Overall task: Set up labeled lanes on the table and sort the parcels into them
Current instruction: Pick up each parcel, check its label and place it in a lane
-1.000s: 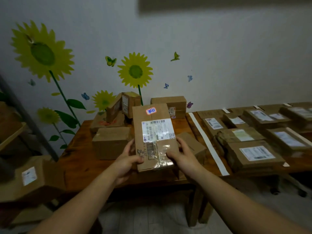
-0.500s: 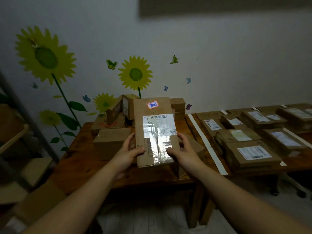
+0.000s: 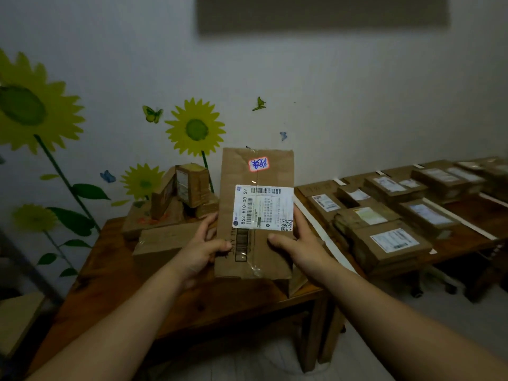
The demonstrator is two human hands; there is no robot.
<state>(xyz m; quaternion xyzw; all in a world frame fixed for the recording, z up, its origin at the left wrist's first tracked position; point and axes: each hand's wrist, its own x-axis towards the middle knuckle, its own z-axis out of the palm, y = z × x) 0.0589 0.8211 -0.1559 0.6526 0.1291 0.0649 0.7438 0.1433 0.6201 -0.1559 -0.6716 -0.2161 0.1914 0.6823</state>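
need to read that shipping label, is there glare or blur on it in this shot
Head view: dim room, yet the shipping label on the held parcel shows no strong glare, large code legible, fine print soft; head view's edges bow, and the far parcels look blurred.

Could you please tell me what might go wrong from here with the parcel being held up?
1. The parcel is gripped only by its side edges between the left hand and right hand; it might slip onto the table.
2. The room is dim and the label print is small, so it could be misread and put in the wrong lane.
3. The leaning boxes behind could topple if bumped.
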